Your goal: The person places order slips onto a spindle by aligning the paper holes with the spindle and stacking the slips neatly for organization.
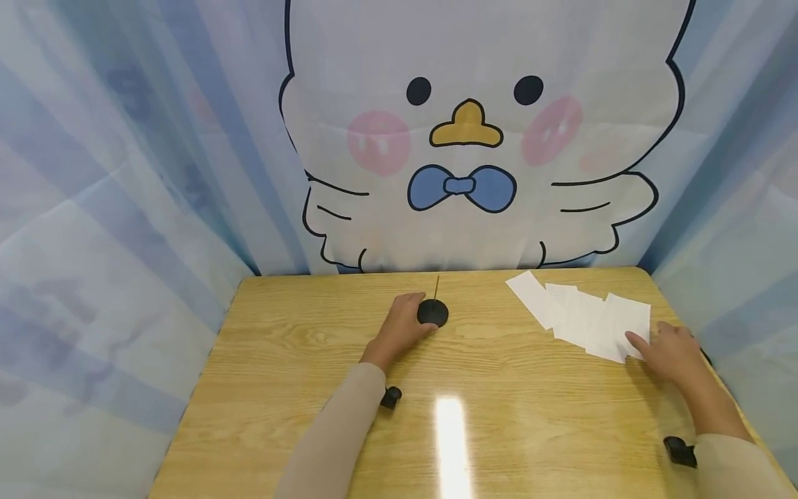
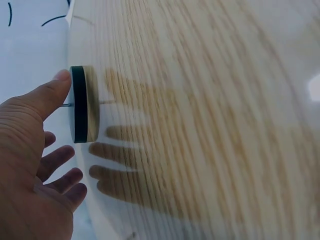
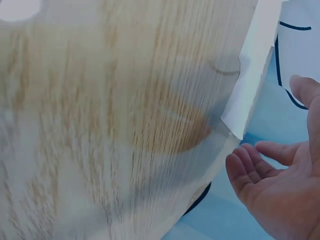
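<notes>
A receipt spike stands on the table, with a round black base (image 1: 433, 313) and a thin upright pin (image 1: 436, 287). My left hand (image 1: 402, 324) holds that base from its left side, thumb along the near rim and fingers by the far rim. Seen from the left wrist, the thumb (image 2: 55, 89) meets the rim of the black disc (image 2: 80, 105), while the other fingers are loosely bent. At the table's right, white paper slips (image 1: 580, 315) lie in an overlapping fan. Over their right end hovers my right hand (image 1: 670, 353), fingers loosely bent and holding nothing.
The wooden table (image 1: 324, 319) ends at a back edge against a curtain (image 1: 467, 235) printed with a cartoon bird. More blue and white curtain (image 1: 106, 277) hangs at both sides. A bright reflection lies on the tabletop near the front. Each wrist wears a black camera.
</notes>
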